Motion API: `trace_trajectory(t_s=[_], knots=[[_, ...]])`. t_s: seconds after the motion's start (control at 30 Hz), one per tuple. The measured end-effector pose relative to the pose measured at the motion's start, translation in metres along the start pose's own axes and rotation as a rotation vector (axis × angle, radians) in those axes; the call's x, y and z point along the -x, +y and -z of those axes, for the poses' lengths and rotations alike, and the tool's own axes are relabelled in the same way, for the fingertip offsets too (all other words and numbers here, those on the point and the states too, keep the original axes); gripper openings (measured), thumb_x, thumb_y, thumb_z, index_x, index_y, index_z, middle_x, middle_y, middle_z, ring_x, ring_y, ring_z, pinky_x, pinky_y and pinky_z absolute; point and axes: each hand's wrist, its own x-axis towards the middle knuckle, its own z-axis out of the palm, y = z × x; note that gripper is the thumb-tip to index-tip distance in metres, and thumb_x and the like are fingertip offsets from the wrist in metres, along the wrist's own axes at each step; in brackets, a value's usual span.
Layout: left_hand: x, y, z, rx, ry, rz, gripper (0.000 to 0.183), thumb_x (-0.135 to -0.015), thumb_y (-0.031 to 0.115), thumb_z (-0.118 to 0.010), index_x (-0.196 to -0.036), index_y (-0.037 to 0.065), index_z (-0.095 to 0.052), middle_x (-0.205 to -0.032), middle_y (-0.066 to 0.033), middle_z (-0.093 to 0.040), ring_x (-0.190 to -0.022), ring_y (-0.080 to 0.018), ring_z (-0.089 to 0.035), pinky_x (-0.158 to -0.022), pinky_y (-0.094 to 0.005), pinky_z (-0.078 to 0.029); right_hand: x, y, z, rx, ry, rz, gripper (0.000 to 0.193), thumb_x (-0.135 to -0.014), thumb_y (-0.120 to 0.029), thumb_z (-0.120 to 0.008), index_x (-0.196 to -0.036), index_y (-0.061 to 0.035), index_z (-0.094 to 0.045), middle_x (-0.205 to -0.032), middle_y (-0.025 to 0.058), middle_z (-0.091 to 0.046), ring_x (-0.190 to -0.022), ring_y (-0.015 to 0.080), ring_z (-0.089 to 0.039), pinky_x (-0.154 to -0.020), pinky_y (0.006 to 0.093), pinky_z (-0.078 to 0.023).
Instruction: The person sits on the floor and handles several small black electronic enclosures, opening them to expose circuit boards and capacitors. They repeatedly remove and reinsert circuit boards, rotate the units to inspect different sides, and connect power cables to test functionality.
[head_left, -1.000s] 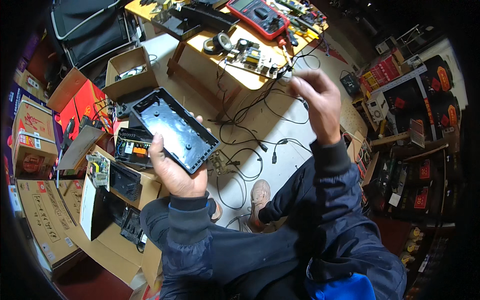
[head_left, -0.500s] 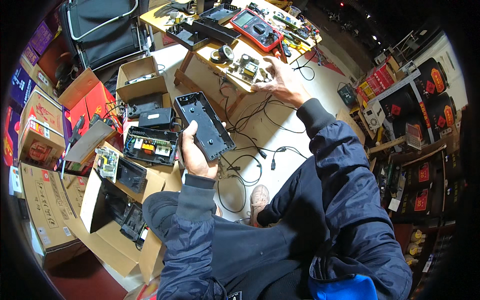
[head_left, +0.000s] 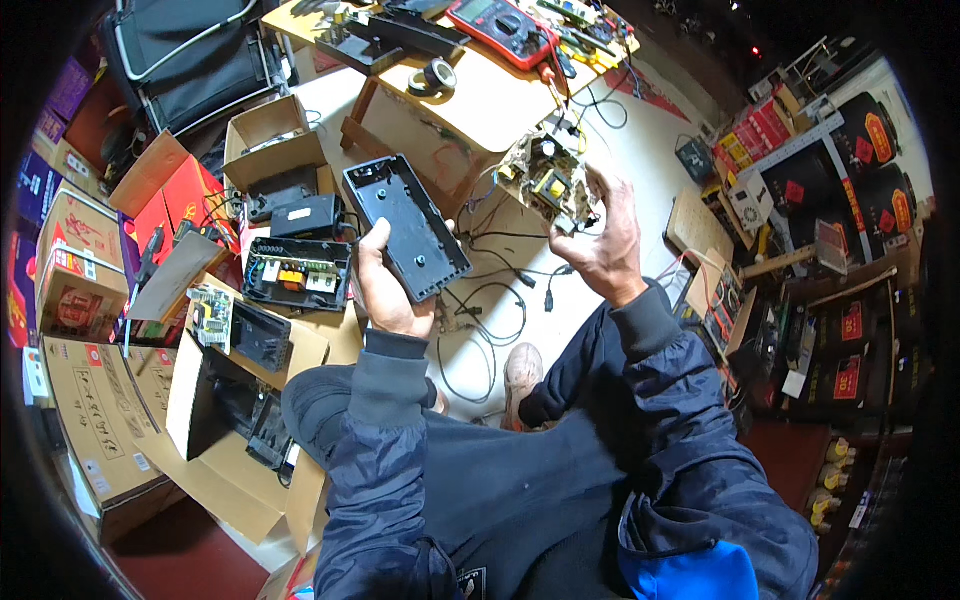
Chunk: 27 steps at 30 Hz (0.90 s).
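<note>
My left hand (head_left: 393, 295) is closed around the lower end of a black plastic case half (head_left: 402, 235), its hollow inside facing up, with screw posts showing. In my right hand (head_left: 608, 243) a circuit board (head_left: 546, 180) is gripped by its edge, tilted and held in the air just off the front of the table. Yellow and silver parts stand on the board. The case and the board are apart, with the board to the right of the case. Some fingertips of both hands are hidden behind what they hold.
On the wooden table (head_left: 500, 115) lie a red multimeter (head_left: 503, 30), a tape roll (head_left: 433, 78) and black case parts. Black cables (head_left: 490, 290) trail over the floor below. To the left, an open carton (head_left: 235, 490) holds case parts, beside an opened power unit (head_left: 297, 274).
My right hand has lifted the circuit board off the table edge and brought it nearer to me, tilting it up. The left hand keeps the case in nearly the same place.
</note>
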Motion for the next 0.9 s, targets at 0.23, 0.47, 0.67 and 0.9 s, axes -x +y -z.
trace_trajectory(t_s=[0.23,0.47,0.67,0.9], knots=[[0.014,-0.009,-0.007,-0.020,-0.117,0.182,0.060,-0.097,0.036,-0.055,-0.142,-0.005,-0.054,-0.128,-0.0254,-0.068,-0.115,-0.0427,-0.069,-0.103,-0.0519,-0.056,0.075,-0.005,0.017,-0.141,-0.037,-0.171,0.094,-0.064,-0.016,-0.088,-0.148,-0.0045,-0.046,-0.130,0.0166,-0.055,-0.117,0.0320,-0.059,-0.103,0.0404,-0.051],[0.032,-0.030,-0.012,-0.128,-0.157,0.391,0.056,-0.097,0.031,-0.059,-0.139,-0.006,-0.056,-0.126,-0.0215,-0.070,-0.114,-0.0372,-0.071,-0.099,-0.0448,-0.060,0.120,-0.002,0.034,-0.083,-0.098,-0.308,0.094,-0.065,-0.019,-0.088,-0.148,-0.0046,-0.045,-0.127,0.0182,-0.056,-0.115,0.0335,-0.061,-0.102,0.0399,-0.051],[0.036,-0.037,-0.002,-0.227,-0.051,0.467,0.047,-0.097,0.029,-0.062,-0.132,-0.002,-0.063,-0.118,-0.0158,-0.073,-0.103,-0.0263,-0.074,-0.095,-0.0407,-0.061,0.137,0.001,0.032,-0.163,-0.137,-0.364,0.102,-0.067,-0.018,-0.088,-0.155,-0.0062,-0.039,-0.135,0.0155,-0.058,-0.122,0.0282,-0.060,-0.105,0.0369,-0.049],[0.040,-0.039,0.000,-0.218,-0.038,0.483,0.041,-0.098,0.027,-0.062,-0.129,0.000,-0.064,-0.119,-0.0139,-0.074,-0.101,-0.0254,-0.074,-0.092,-0.0405,-0.061,0.137,0.003,0.034,-0.189,-0.167,-0.379,0.107,-0.067,-0.017,-0.088,-0.159,-0.0041,-0.034,-0.135,0.0165,-0.058,-0.127,0.0304,-0.059,-0.111,0.0383,-0.047]])
